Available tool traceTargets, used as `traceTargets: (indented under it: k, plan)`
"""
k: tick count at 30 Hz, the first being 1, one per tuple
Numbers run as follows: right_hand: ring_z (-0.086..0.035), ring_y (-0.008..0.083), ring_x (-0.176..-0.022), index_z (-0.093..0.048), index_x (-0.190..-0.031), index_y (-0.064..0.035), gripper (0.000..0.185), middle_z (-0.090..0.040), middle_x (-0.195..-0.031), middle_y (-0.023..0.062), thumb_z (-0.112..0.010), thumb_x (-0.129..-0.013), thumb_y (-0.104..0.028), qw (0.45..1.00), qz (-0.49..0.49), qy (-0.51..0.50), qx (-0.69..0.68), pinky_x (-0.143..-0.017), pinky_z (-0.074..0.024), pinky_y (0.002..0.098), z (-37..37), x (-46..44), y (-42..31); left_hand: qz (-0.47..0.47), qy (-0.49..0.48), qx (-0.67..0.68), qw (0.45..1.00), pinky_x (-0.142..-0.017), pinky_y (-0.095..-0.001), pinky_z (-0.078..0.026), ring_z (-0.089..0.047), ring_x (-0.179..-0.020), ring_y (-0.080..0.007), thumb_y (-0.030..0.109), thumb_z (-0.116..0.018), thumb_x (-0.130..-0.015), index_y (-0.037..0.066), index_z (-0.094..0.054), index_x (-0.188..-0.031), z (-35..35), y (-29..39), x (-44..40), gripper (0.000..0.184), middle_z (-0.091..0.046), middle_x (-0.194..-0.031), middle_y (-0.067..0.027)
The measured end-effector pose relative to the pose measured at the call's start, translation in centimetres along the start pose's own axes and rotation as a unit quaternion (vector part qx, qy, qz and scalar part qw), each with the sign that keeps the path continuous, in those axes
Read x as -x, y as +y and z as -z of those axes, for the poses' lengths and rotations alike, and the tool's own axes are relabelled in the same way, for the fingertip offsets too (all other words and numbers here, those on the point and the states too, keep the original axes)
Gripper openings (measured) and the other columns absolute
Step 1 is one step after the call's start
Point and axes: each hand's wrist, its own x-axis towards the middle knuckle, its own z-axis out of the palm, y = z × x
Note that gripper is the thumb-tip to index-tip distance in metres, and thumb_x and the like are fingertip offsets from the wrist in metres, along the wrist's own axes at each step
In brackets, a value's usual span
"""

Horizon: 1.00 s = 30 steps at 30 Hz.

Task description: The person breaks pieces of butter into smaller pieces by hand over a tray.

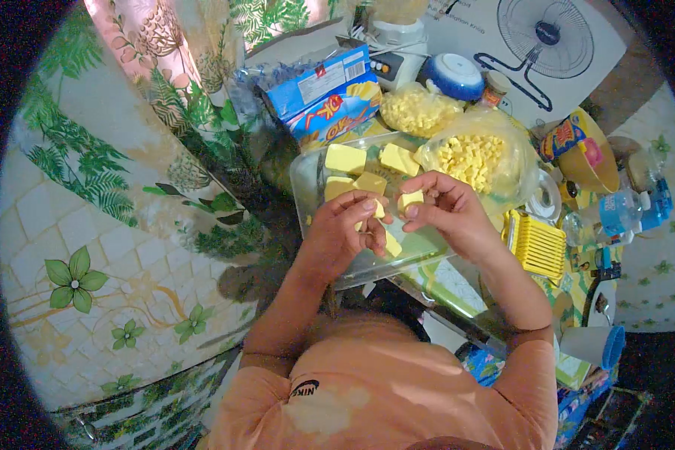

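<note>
Just apart above a clear tray point(427, 240), the left hand point(343, 229) pinches a yellow piece point(379, 211) and the right hand point(450, 206) holds a yellow chunk point(408, 200) between thumb and fingers; larger yellow blocks point(345, 159) lie in the tray. A clear bag point(516, 174) of small yellow cubes sits near a blue box point(326, 101), while a yellow slatted rack point(538, 246) lies to the tray's right

Between my left grip point(345, 229) and right grip point(450, 210) runs only a narrow gap, mid-frame. I can pass over the bare lower right of the clear tray point(420, 241). At upper centre, the blue box point(326, 109) and the nearer bag of yellow cubes point(516, 165) block me; right of centre, a yellow ridged rack point(538, 245) bars the way.
</note>
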Motion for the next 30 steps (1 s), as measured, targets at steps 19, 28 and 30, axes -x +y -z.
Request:
traceTargets:
  k: [19, 28, 30]
  plan:
    - [-0.061, 0.0101, -0.073, -0.057, -0.099, -0.0033, 0.022, -0.063, -0.085, 0.0041, -0.064, -0.078, -0.002, 0.999, 0.024, -0.014, -0.017, -0.065, -0.0507, 0.0240, -0.3, 0.3, -0.2, -0.013, -0.054, 0.070, 0.996, -0.052, -0.0319, -0.050, -0.055, -0.057, -0.0186, 0.016, -0.051, -0.086, -0.002, -0.052, -0.100, -0.1, -0.1, 0.5, 0.023, -0.058, -0.082, -0.0131]
    - [-0.059, 0.0087, -0.071, -0.056, -0.098, -0.0043, 0.026, -0.062, -0.085, 0.0037, -0.065, -0.074, 0.002, 0.999, 0.025, -0.010, 0.039, -0.065, -0.0496, 0.0227, -0.6, 0.4, 0.4, -0.066, -0.020, -0.101, 0.992, -0.050, -0.0264, -0.049, -0.054, -0.058, -0.0118, 0.011, -0.058, -0.084, -0.002, -0.054, -0.102, -0.9, 0.1, 1.1, 0.024, -0.055, -0.083, -0.0061]
    - [-0.059, 0.0085, -0.072, -0.056, -0.097, -0.0046, 0.027, -0.062, -0.085, 0.0037, -0.066, -0.073, 0.004, 0.999, 0.019, -0.010, 0.030, -0.066, -0.0496, 0.0228, -0.9, 0.5, 0.4, -0.089, -0.012, -0.165, 0.982, -0.048, -0.0250, -0.048, -0.054, -0.058, -0.0102, 0.010, -0.060, -0.082, -0.003, -0.054, -0.103, -1.5, 0.4, 1.3, 0.025, -0.055, -0.082, -0.0052]
